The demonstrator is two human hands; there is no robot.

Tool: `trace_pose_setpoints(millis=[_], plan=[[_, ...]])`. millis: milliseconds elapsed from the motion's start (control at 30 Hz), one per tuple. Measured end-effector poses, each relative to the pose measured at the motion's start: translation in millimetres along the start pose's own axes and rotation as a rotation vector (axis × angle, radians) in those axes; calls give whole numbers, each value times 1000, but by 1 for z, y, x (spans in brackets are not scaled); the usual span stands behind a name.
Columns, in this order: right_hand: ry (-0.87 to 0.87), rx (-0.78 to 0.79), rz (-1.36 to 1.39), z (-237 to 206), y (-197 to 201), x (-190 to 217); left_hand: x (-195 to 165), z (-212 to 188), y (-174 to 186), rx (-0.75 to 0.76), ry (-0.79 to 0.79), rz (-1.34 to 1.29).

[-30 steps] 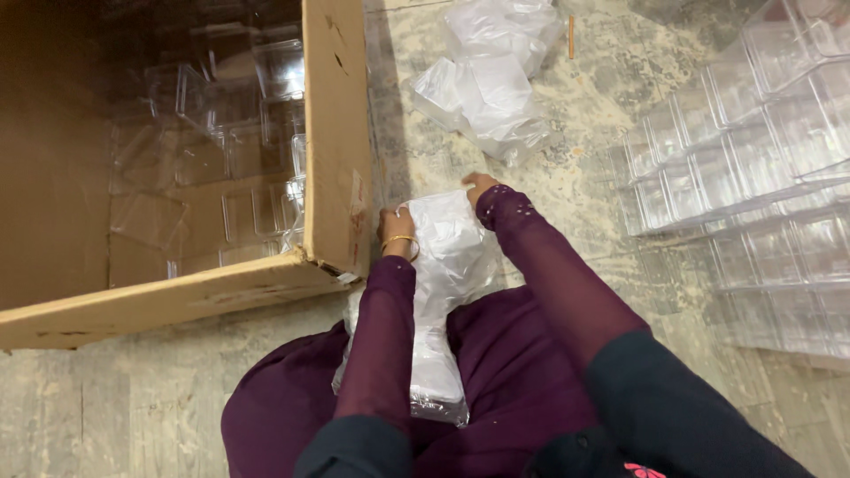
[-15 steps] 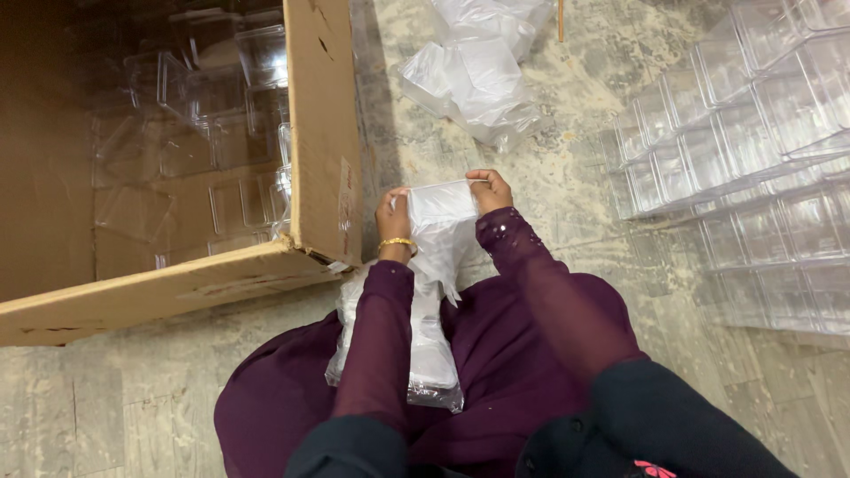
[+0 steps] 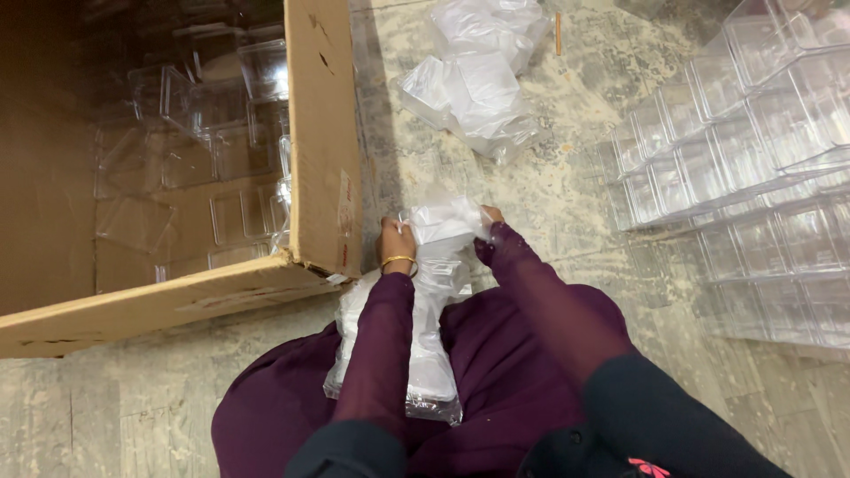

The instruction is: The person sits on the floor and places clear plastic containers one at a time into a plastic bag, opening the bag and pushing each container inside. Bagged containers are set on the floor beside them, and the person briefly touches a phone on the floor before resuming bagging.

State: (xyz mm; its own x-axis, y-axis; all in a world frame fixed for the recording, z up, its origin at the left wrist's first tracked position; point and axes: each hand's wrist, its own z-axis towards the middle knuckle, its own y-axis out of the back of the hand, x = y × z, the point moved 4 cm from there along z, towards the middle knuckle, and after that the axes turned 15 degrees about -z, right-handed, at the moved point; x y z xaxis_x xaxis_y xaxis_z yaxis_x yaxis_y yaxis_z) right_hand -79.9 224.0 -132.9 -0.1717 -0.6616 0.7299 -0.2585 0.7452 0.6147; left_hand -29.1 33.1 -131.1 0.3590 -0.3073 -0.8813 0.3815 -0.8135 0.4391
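My left hand (image 3: 396,246) and my right hand (image 3: 490,219) both grip the top of a clear plastic bag (image 3: 443,232). The bag wraps a long clear plastic package (image 3: 429,372) that rests lengthwise on my lap, over the dark purple cloth. My left wrist wears a gold bangle. The hands are close together, one on each side of the bunched plastic, just right of the cardboard box's corner. Most of my right hand is hidden behind the bag and my sleeve.
A large open cardboard box (image 3: 323,168) at left holds several clear plastic containers (image 3: 199,142). Crumpled empty plastic bags (image 3: 474,84) lie on the pale floor ahead. Rows of stacked clear plastic boxes (image 3: 753,177) stand at right.
My hands have drawn closer together on the bag's top and the plastic is bunched higher. The view has shifted slightly.
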Motion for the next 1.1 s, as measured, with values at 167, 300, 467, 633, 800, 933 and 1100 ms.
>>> trace_pose_setpoints(millis=[167, 300, 467, 633, 800, 933, 1100], plan=[[92, 77, 264, -3, 15, 4, -31, 5, 2, 9, -346, -164], [52, 666, 1013, -24, 29, 21, -62, 5, -3, 213, -369, -257], [14, 602, 644, -66, 34, 22, -95, -5, 4, 293, -580, -238], [114, 383, 264, -62, 77, -25, -79, -4, 24, 300, -564, -388], [-123, -228, -84, -44, 144, -93, -50, -3, 32, 404, -242, -568], [-443, -470, 313, -11, 166, -85, -52, -12, 33, 375, -254, -480], [-91, -204, 1020, 22, 151, -14, -54, -16, 37, 338, -241, -383]])
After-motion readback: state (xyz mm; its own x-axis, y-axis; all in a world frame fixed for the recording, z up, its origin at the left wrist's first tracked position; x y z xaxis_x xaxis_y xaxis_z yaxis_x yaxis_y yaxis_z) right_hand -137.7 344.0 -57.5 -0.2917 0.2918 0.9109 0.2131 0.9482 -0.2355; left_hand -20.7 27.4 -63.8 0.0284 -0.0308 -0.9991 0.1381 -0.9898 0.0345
